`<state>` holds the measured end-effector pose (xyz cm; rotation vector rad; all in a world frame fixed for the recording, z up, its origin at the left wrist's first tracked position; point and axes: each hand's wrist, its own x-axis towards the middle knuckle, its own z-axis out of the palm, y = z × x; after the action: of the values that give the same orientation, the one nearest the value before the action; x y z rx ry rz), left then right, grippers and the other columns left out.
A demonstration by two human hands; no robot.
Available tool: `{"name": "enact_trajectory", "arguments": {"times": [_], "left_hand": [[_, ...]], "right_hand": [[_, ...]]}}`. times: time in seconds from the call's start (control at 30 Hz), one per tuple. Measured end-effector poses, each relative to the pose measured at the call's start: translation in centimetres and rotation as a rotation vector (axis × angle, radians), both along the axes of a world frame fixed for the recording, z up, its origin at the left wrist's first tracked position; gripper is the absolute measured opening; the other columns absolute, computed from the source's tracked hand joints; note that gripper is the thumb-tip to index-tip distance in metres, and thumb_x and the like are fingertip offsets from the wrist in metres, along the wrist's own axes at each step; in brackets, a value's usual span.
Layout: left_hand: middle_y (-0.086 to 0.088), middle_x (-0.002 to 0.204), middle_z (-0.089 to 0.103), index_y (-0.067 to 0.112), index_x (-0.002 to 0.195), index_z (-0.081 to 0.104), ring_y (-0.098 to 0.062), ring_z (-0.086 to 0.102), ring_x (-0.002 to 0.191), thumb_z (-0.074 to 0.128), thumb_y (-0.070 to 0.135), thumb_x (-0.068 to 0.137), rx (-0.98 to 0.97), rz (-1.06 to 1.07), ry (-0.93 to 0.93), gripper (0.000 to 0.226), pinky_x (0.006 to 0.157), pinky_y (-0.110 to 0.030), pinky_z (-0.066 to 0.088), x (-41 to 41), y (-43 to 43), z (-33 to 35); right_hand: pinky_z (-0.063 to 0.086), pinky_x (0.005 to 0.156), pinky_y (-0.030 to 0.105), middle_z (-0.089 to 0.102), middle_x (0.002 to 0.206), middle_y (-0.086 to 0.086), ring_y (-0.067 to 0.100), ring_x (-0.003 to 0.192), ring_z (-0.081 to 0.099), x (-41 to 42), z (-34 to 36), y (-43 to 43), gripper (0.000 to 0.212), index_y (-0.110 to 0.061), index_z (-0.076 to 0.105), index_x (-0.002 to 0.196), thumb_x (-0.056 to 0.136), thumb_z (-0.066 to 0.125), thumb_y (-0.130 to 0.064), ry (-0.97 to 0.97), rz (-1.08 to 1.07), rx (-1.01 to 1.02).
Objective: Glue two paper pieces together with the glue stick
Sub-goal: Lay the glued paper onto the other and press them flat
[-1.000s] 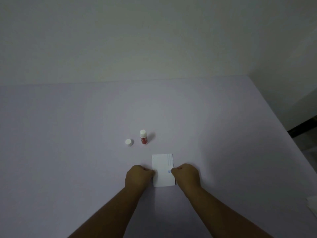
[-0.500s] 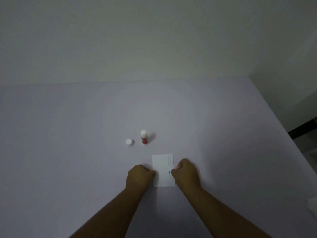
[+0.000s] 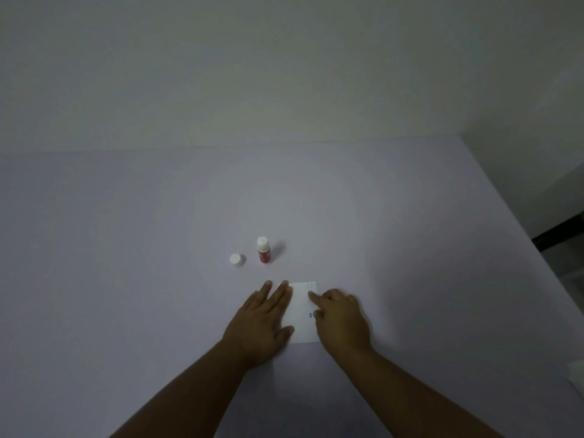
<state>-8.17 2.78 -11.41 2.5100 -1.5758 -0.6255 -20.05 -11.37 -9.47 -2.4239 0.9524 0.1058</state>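
Observation:
A small white paper [image 3: 300,311] with faint blue print lies flat on the pale table [image 3: 126,248]. Whether it is one sheet or two stacked I cannot tell. My left hand [image 3: 264,317] lies flat with its fingers spread over the paper's left edge. My right hand [image 3: 339,317] rests on the paper's right edge, its index finger stretched onto the sheet and the other fingers curled. Behind the paper stands the red glue stick [image 3: 264,250], upright and uncapped, with its white cap [image 3: 237,260] on the table just to its left.
A wall rises behind the table's far edge. The table's right edge [image 3: 521,248] runs diagonally, with dark floor beyond it. A pale object [image 3: 576,374] shows at the right border of the view.
Both hands were fists gripping the paper's sides. The left hand has opened and spread flat forward over the left edge; the right has moved forward and extended its index finger onto the sheet.

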Motion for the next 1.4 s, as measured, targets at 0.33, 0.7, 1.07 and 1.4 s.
{"name": "enact_trajectory", "arguments": {"times": [0.33,0.7,1.07,1.4], "left_hand": [[0.013,0.151,-0.024,0.028,0.148,-0.012,-0.015,-0.026,0.138,0.020,0.064,0.090,0.067,-0.061,-0.049,0.075,0.113,-0.035,-0.013,0.8,-0.1,-0.2],[0.014,0.151,-0.024,0.029,0.147,-0.014,-0.013,-0.027,0.138,0.020,0.065,0.089,0.081,-0.055,-0.034,0.075,0.113,-0.035,-0.013,0.8,-0.2,-0.2],[0.013,0.153,-0.022,0.029,0.147,-0.014,-0.015,-0.021,0.143,0.022,0.064,0.090,0.097,-0.047,-0.016,0.076,0.115,-0.038,-0.011,0.7,-0.2,0.1],[0.014,0.154,-0.021,0.031,0.147,-0.014,-0.016,-0.019,0.144,0.023,0.063,0.090,0.108,-0.053,-0.007,0.075,0.115,-0.037,-0.010,0.8,-0.3,0.3]], "right_hand": [[0.044,0.098,0.047,0.054,0.135,-0.015,0.027,0.125,0.051,-2.6,-0.1,0.8,0.048,-0.031,0.049,0.130,0.088,0.037,-0.050,0.098,0.493,-0.293],[0.011,0.107,0.054,0.047,0.142,-0.013,0.026,0.138,0.033,-3.2,-1.0,-0.2,0.047,-0.030,0.035,0.138,0.096,0.023,-0.046,0.086,0.693,-0.322],[0.009,0.107,0.053,0.048,0.141,-0.013,0.028,0.135,0.037,-4.3,-0.6,-0.1,0.047,-0.031,0.036,0.137,0.093,0.029,-0.044,0.063,0.695,-0.345],[-0.009,0.114,0.056,0.028,0.153,-0.011,0.029,0.144,0.008,-0.9,-0.1,-2.9,0.049,-0.031,0.020,0.145,0.096,0.020,-0.042,0.151,0.564,-0.362]]}}
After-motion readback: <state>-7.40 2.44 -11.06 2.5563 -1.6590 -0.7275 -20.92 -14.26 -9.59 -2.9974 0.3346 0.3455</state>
